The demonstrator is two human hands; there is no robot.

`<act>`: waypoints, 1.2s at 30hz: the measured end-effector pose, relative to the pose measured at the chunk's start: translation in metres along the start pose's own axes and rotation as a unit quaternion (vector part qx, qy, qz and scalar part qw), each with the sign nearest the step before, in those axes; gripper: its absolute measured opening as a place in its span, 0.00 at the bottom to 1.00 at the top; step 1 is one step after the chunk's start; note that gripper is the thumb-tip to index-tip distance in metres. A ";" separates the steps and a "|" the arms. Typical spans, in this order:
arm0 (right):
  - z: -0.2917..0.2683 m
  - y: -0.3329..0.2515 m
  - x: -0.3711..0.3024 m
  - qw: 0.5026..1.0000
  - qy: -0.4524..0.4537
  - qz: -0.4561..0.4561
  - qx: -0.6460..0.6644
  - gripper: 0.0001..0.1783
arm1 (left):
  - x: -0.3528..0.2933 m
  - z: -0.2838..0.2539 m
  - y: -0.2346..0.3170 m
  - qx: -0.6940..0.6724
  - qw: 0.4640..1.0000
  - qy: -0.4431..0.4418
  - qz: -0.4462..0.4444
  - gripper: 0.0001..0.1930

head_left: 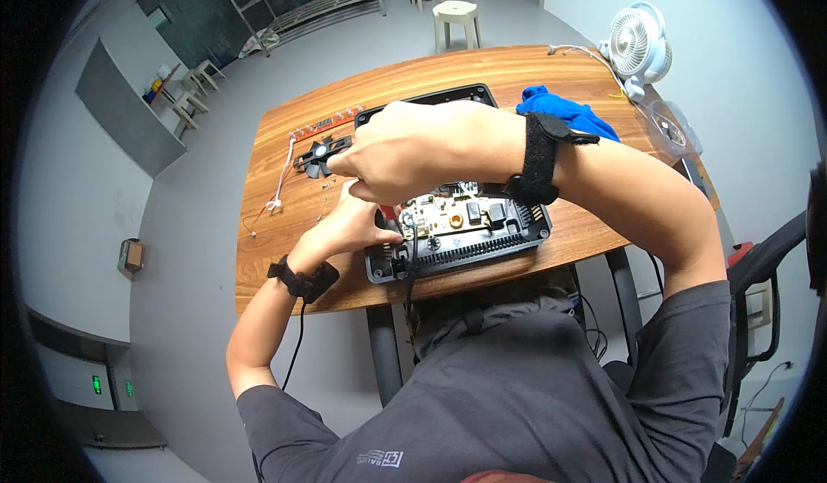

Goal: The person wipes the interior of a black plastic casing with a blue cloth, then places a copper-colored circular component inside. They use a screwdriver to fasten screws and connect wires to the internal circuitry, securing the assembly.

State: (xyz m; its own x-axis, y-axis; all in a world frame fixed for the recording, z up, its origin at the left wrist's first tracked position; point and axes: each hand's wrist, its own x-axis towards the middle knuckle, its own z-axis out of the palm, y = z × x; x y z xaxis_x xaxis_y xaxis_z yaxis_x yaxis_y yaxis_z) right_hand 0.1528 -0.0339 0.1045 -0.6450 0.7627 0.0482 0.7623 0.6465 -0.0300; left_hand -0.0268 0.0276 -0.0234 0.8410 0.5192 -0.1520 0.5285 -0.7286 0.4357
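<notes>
On the table lies a black plastic housing (508, 243) with a vented front edge and a cable. Inside it sits a pale circuit board (444, 218) carrying a copper-coloured ring coil and black parts. My left hand (345, 223) grips the housing's left end, thumb over the rim, beside a small red part (388, 212). Reaching across above the board, my right hand (401, 151) is closed with curled fingers; what it holds is hidden. Just left of its fingertips lies a black fan (319, 157); whether they touch, I cannot tell.
Behind my right hand is another black plastic shell (465, 95). A red strip circuit board (326, 124) with white wires and small screws (326, 186) lie at the left. Blue cloth (564, 111), a white desk fan (636, 45) and a clear plastic container (676, 134) are at the right.
</notes>
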 end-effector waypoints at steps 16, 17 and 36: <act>-0.015 -0.006 -0.013 0.999 -0.032 0.012 -0.028 0.19 | 0.000 0.004 -0.004 0.050 0.995 0.046 0.066 0.36; -0.015 -0.005 -0.008 0.998 -0.054 0.016 -0.034 0.18 | 0.002 0.002 -0.001 0.034 0.998 0.026 0.048 0.36; -0.004 -0.005 -0.002 0.995 -0.022 -0.054 -0.078 0.15 | -0.005 0.007 -0.007 0.045 0.996 0.051 0.058 0.36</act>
State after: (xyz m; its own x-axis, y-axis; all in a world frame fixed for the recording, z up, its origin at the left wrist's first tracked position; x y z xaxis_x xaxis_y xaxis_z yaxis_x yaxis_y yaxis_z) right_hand 0.1505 -0.0382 0.1085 -0.7224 0.6914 -0.0019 0.6855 0.7166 0.1286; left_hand -0.0341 0.0270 -0.0315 0.8834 0.4684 -0.0129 0.4405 -0.8207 0.3639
